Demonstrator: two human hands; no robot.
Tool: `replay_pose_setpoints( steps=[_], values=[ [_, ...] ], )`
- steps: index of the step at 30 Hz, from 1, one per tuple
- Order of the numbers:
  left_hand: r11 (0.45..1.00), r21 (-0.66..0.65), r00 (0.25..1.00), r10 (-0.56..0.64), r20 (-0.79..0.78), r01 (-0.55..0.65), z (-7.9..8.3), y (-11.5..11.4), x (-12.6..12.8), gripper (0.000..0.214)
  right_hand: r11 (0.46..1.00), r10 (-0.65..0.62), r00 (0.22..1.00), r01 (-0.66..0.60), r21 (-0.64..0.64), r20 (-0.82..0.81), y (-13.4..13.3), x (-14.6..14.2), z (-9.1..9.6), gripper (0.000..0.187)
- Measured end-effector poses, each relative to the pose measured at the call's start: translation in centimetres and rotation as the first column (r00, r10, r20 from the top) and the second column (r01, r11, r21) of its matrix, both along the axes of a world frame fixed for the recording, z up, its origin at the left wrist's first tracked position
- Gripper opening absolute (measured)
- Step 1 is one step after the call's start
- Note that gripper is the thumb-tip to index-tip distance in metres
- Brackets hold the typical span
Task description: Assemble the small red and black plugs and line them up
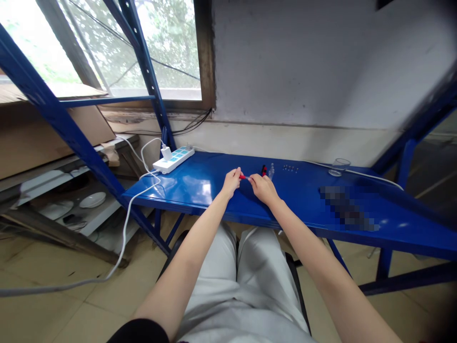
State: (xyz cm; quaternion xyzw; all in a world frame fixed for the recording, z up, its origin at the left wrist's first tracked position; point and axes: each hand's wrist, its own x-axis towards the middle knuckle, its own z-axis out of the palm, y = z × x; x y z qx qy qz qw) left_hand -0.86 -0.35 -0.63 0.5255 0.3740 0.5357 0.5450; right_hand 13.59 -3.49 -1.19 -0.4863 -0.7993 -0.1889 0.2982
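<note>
Over the blue table (193,190) my two hands meet at a thin red stick-like piece (243,176) with a paler tip. My left hand (233,182) is closed on its red end. My right hand (264,189) pinches at the paler end, and its fingers cover that end. What kind of piece it is I cannot make out. Just behind my right hand are a small red-and-black item (264,169) and a clear, narrow item (272,170), both partly hidden. Several tiny shiny pieces (290,168) lie in rows to the right of them.
A white power strip (174,160) with a plugged-in cable sits at the table's left end. A clear round container (337,166) stands at the back right. In front of it lies a blurred-out dark object (348,209). Blue frame posts (143,62) rise at the left.
</note>
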Motion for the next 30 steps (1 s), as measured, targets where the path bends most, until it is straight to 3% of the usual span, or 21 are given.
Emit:
replay_pose_setpoints(
  steps=[5, 11, 21, 24, 28, 30],
  values=[
    [0.997, -0.015, 0.997, 0.072, 0.020, -0.072, 0.0, 0.2, -0.3, 0.038, 0.999, 0.027, 0.996, -0.028, -0.015, -0.082, -0.1, 0.1, 0.2, 0.038],
    [0.996, 0.008, 0.996, 0.093, 0.002, -0.093, -0.2, 0.3, -0.2, 0.039, 0.995, 0.100, 0.995, -0.100, -0.010, -0.021, -0.1, 0.0, 0.2, 0.038],
    [0.984, 0.069, 0.985, -0.167, 0.049, 0.163, 0.1, -0.1, -0.4, 0.038, 0.999, -0.017, 0.995, 0.012, -0.052, -0.101, 0.5, 0.8, -0.2, 0.032],
    [0.993, 0.068, 0.993, -0.100, 0.063, 0.096, 0.0, 0.2, -0.5, 0.035, 0.997, -0.032, 0.991, 0.022, -0.076, -0.126, 0.5, 0.9, -0.1, 0.032],
    [0.989, 0.066, 0.985, 0.125, 0.123, -0.134, -0.1, 0.5, -0.6, 0.030, 0.999, -0.002, 0.981, -0.007, -0.044, -0.192, -0.2, 1.6, 0.3, 0.031],
    [0.979, 0.089, 0.982, 0.181, 0.054, -0.186, -0.2, 0.6, -0.3, 0.028, 1.000, 0.021, 0.970, -0.024, -0.007, -0.242, -0.7, 2.3, 0.4, 0.030]
  ],
)
